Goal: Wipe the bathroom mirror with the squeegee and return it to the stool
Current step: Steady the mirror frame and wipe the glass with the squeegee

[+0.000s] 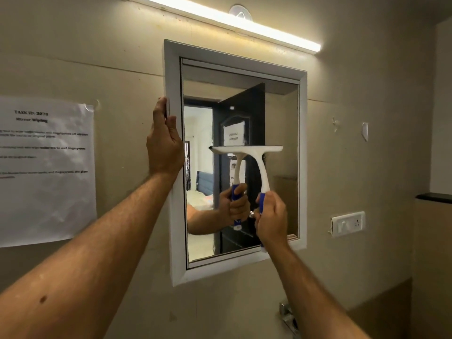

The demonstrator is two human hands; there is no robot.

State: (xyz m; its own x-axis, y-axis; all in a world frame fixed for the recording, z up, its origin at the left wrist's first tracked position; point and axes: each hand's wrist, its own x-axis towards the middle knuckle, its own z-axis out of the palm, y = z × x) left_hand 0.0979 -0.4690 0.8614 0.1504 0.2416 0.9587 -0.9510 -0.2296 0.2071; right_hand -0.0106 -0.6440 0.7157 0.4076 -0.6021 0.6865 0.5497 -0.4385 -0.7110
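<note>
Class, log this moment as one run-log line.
wiping | right hand grips white-and-blue squeegee on white-framed mirror | left hand holds frame

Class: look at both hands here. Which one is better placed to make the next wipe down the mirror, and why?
The right hand. It already grips the squeegee by its blue handle, with the blade against the mirror glass. The left hand holds the frame's left edge and carries no tool.
</note>
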